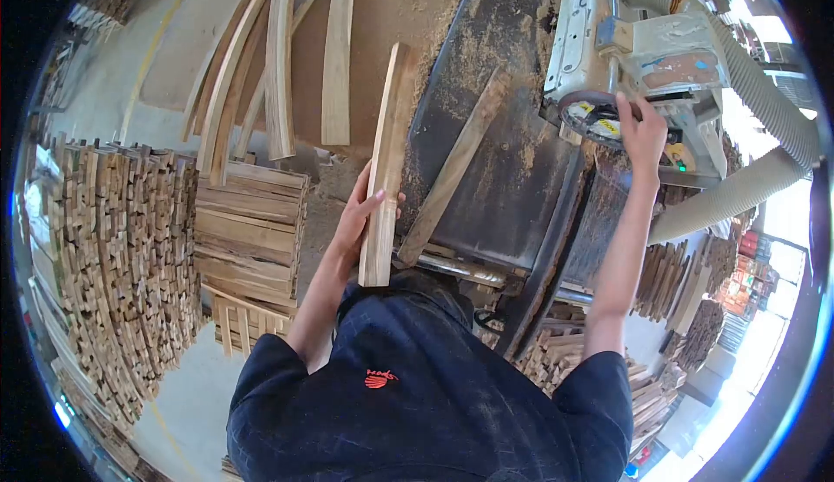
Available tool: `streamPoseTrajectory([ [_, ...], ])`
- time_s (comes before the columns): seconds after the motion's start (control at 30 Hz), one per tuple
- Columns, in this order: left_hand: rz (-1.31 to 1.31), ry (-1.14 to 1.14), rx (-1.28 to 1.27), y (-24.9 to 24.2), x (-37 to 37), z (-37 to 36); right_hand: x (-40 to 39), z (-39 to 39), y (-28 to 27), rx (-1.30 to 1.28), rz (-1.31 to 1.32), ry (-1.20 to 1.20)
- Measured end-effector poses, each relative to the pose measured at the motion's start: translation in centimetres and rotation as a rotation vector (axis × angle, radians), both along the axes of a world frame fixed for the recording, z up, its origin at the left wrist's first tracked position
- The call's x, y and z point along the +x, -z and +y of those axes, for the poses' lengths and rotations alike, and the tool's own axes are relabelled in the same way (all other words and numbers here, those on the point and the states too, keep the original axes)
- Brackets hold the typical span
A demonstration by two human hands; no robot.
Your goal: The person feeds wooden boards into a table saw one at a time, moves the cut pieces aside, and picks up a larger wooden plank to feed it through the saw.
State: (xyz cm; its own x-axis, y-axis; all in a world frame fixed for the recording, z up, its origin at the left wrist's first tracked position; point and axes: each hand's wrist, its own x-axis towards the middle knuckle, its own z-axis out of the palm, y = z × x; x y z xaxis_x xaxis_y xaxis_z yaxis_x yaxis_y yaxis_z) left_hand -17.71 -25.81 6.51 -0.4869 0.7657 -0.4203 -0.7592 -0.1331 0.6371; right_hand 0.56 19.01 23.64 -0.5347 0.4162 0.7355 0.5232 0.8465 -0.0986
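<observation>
Upright in front of my body, a pale wooden strip (388, 161) is held by my left hand (360, 213), with the fingers wrapped round its lower half. My right hand (641, 130) reaches up to a round black handwheel (592, 119) on the machine; its fingers bend over the wheel's right edge. A second wooden strip (456, 165) lies slanted on the dark, sawdust-covered machine table (499, 213), just right of the held one.
Several curved strips (280, 65) lie on a brown board (391, 4) at upper left. Tall stacks of wood (126, 265) stand at left. The machine head (578, 30) and ribbed hoses (764, 74) rise at right, above a metal roller (460, 267).
</observation>
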Motion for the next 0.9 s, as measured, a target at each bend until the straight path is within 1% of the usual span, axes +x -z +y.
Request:
streamPoseTrajectory([
  [0.03, -0.007, -0.008, 0.001, 0.2, -0.3, 0.2, -0.7, -0.1, -0.1, -0.106, -0.266, 0.011],
  [0.07, -0.003, -0.002, -0.06, 0.5, -0.7, 0.3, -0.4, 0.7, 0.4, -0.107, -0.273, 0.001],
  [0.1, 0.0, 0.005, -0.124, 0.8, -1.1, 0.3, 0.8, 2.0, 1.4, -0.186, -0.179, 0.028],
  [0.13, -0.005, -0.008, -0.128, 1.1, -1.4, 0.4, 1.0, 2.8, 2.0, -0.264, -0.083, 0.053],
  [0.17, 0.07, 0.005, -0.146, 1.5, -1.7, 0.4, 0.7, 2.1, 2.4, -0.288, 0.083, 0.033],
  [0.2, 0.142, 0.024, -0.169, 1.9, -1.8, 0.1, 0.7, 2.5, 3.4, -0.301, 0.077, 0.029],
  [0.27, 0.175, 0.051, -0.161, 2.5, -2.5, -0.2, 1.5, 4.2, 6.3, -0.549, 0.736, 0.209],
  [0.3, 0.208, 0.08, -0.141, 2.8, -2.9, -0.2, 2.0, 4.8, 7.9, -0.551, 0.734, 0.207],
  [0.33, 0.205, 0.074, -0.141, 2.9, -3.2, -0.2, 2.6, 5.3, 9.6, -0.737, 1.045, 0.129],
  [0.4, 0.255, 0.086, -0.108, 2.9, -3.6, -0.4, 0.9, 4.2, 11.7, -0.931, 1.347, 0.037],
  [0.43, 0.254, 0.074, -0.112, 2.9, -3.7, -0.4, -1.2, 3.2, 13.5, -1.011, 1.592, 0.048],
  [0.47, 0.35, 0.071, -0.104, 2.8, -3.9, -0.4, -3.0, 2.5, 15.1, -1.086, 1.843, 0.067],
  [0.5, 0.445, 0.08, -0.097, 2.7, -4.0, -0.6, -2.5, 3.7, 18.2, -1.277, 1.96, -0.082],
  [0.53, 0.444, 0.091, -0.103, 2.8, -4.2, -1.0, -2.6, 4.0, 19.6, -1.374, 2.042, -0.157],
  [0.57, 0.496, 0.087, -0.065, 3.0, -4.4, -1.0, -2.7, 4.3, 21.1, -1.471, 2.126, -0.224],
  [0.6, 0.547, 0.086, -0.02, 2.8, -4.6, -1.0, -3.5, 3.4, 20.6, -1.461, 2.161, -0.217],
  [0.63, 0.546, 0.103, -0.01, 2.6, -4.5, -1.0, -4.2, 2.4, 20.2, -1.45, 2.195, -0.21],
  [0.67, 0.408, 0.097, -0.009, 1.7, -4.5, -0.9, -4.8, 1.7, 19.4, -1.597, 2.048, -0.12],
  [0.7, 0.27, 0.09, -0.007, 0.9, -4.5, -0.7, -5.0, -0.5, 19.0, -1.779, 1.919, -0.21],
  [0.73, 0.267, 0.102, 0.005, 0.3, -4.4, -0.5, -5.2, -2.5, 18.8, -1.944, 1.759, -0.307],
  [0.77, 0.147, 0.107, 0.092, -0.3, -4.3, -0.2, -4.6, -6.3, 18.9, -2.13, 1.586, -0.587],
  [0.8, 0.026, 0.111, 0.178, -0.9, -4.2, 0.0, -5.4, -11.0, 16.8, -2.122, 1.287, -0.459],
  [0.83, -0.028, 0.1, 0.217, -1.7, -3.9, 0.4, -6.2, -15.8, 15.0, -2.025, 0.893, -0.268],
  [0.87, -0.04, 0.104, 0.223, -1.7, -3.3, 1.0, -6.1, -20.1, 13.8, -2.07, 0.693, -0.152],
  [0.9, 0.131, 0.134, 0.194, -1.5, -2.8, 1.7, -5.8, -23.6, 12.7, -2.095, 0.505, -0.192],
])
